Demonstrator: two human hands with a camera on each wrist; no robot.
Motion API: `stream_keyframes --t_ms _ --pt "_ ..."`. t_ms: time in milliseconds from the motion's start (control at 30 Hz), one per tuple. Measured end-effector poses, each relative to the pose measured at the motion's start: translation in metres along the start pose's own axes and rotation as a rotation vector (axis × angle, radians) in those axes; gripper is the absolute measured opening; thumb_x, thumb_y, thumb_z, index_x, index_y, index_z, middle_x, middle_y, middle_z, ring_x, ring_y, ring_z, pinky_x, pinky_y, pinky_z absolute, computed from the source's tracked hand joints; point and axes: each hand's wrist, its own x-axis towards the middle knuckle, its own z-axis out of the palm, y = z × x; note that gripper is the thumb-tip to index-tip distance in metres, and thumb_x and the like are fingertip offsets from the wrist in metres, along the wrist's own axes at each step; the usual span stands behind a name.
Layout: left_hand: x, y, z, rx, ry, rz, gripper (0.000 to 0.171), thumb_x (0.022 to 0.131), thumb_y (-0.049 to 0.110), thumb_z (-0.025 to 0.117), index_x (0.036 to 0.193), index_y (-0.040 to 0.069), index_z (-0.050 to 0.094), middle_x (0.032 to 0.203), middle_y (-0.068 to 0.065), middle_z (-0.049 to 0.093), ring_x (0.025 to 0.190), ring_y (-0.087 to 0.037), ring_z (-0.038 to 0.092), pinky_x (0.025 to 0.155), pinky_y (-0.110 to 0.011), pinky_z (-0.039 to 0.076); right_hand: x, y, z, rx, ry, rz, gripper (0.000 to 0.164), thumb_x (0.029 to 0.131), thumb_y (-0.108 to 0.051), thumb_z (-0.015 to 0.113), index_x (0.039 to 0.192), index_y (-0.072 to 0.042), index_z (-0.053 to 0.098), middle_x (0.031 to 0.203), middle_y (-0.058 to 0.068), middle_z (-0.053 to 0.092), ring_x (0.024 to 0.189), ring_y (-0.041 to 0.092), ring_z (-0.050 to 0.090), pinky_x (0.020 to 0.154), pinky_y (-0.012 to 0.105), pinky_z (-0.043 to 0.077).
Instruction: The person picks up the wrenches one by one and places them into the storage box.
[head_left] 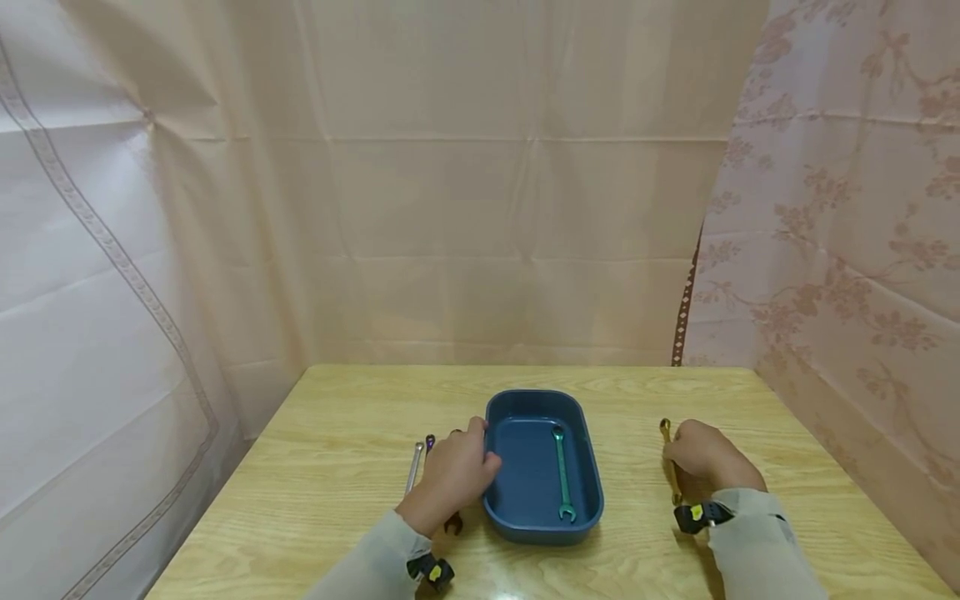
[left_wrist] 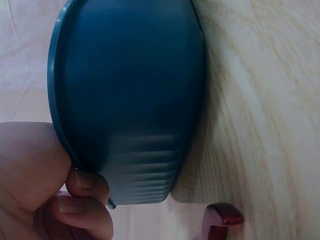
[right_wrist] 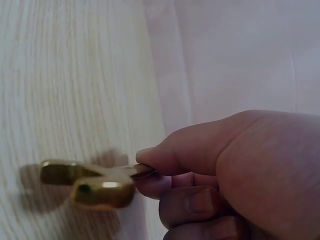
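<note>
A blue rectangular tray (head_left: 525,533) stands mid-table, with a green wrench (head_left: 562,475) lying lengthwise along its right side. My left hand (head_left: 457,471) pinches the tray's left rim between thumb and fingers; the left wrist view shows the tray wall (left_wrist: 130,100) close up. At the right, my right hand (head_left: 708,454) holds a gold wrench (head_left: 665,429) by its shaft. Its open-jaw end (right_wrist: 102,192) points toward the camera in the right wrist view, over the wood surface.
Left of the tray lie a silver wrench (head_left: 414,467) and a purple wrench (head_left: 430,442). A dark red wrench end (head_left: 453,523) shows under my left wrist, also as a red tip (left_wrist: 225,215) beside the tray. Curtains (head_left: 510,208) hang behind the wooden table (head_left: 360,400).
</note>
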Motion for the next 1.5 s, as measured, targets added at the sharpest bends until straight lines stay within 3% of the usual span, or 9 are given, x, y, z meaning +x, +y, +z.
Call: stream_keyframes --t_ms 133,233,500,700,933,1500 --pt "0.000 0.000 -0.001 -0.003 0.000 0.002 0.048 0.094 0.024 0.064 0.136 0.002 0.056 0.060 0.001 0.052 0.044 -0.015 0.046 0.043 -0.028 0.034 -0.005 -0.005 -0.003 0.073 -0.040 0.041 0.026 0.097 -0.012 0.048 0.076 -0.005 0.062 0.066 0.007 0.053 0.059 0.020 0.046 0.060 0.036 0.043" --pt "0.001 0.000 0.000 -0.010 0.003 0.016 0.048 0.094 0.024 0.064 0.136 0.002 0.056 0.058 0.002 0.051 0.043 -0.014 0.045 0.042 -0.028 0.033 -0.009 -0.009 -0.007 0.090 -0.041 0.041 0.027 0.099 -0.012 0.046 0.082 -0.001 0.064 0.070 0.011 0.057 0.061 0.023 0.051 0.062 0.037 0.046" --pt "0.002 0.000 0.002 -0.008 0.004 0.014 0.047 0.094 0.024 0.064 0.136 0.002 0.056 0.058 0.002 0.050 0.043 -0.013 0.045 0.042 -0.027 0.033 -0.004 -0.012 -0.010 -0.017 0.031 -0.021 0.035 0.097 -0.018 0.053 0.063 -0.016 0.046 0.054 -0.006 0.033 0.048 0.010 0.026 0.048 0.026 0.030" --pt "0.002 0.001 0.003 -0.018 0.000 0.021 0.047 0.095 0.023 0.064 0.136 0.001 0.056 0.057 0.003 0.050 0.042 -0.013 0.045 0.042 -0.027 0.033 -0.006 -0.014 -0.013 -0.009 0.043 -0.042 0.039 0.097 -0.018 0.054 0.060 -0.018 0.043 0.052 -0.007 0.032 0.046 0.009 0.025 0.046 0.025 0.030" --pt "0.002 0.002 0.002 -0.019 -0.006 0.014 0.048 0.095 0.024 0.063 0.136 0.002 0.056 0.059 0.002 0.052 0.043 -0.013 0.046 0.042 -0.028 0.034 -0.010 -0.020 -0.018 -0.056 0.076 -0.076 0.047 0.103 -0.030 0.056 0.059 -0.019 0.042 0.051 -0.008 0.032 0.045 0.009 0.029 0.047 0.027 0.033" --pt "0.003 0.002 0.004 -0.020 -0.006 0.011 0.047 0.095 0.024 0.065 0.135 0.002 0.056 0.065 0.000 0.055 0.047 -0.015 0.049 0.044 -0.029 0.036 -0.024 -0.039 -0.031 -0.063 0.093 -0.105 0.041 0.100 -0.027 0.053 0.063 -0.018 0.040 0.055 -0.005 0.030 0.048 0.011 0.025 0.049 0.029 0.032"
